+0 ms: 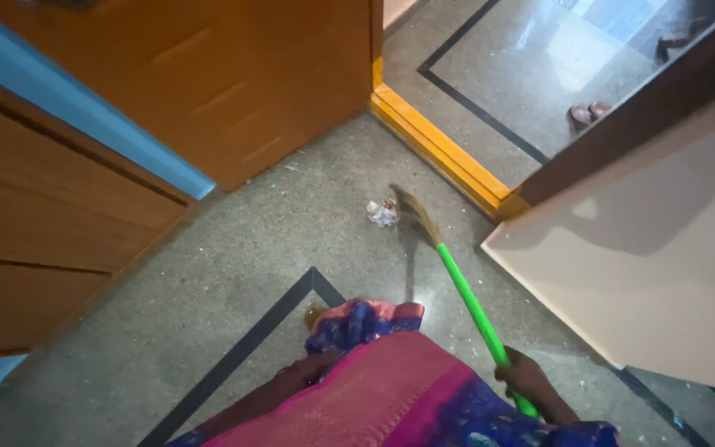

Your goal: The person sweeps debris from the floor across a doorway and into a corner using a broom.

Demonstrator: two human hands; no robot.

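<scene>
Green broom (465, 290) in right hand (523, 377)

The person is wearing a draped garment (391, 389) of bright pink cloth with a faint woven sheen, shading into deep blue with pale flecks just beside the right hand (527, 377). A blue and pink patterned edge is bunching above the left hand (304, 372). Both forearms are showing bare of sleeves.

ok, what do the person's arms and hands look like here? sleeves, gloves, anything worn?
Both hands are bare, no gloves. The right hand shows no rings or bangles that I can make out; the left hand is partly hidden by pink and blue patterned cloth. Sleeves can't be told apart from that garment.
</scene>
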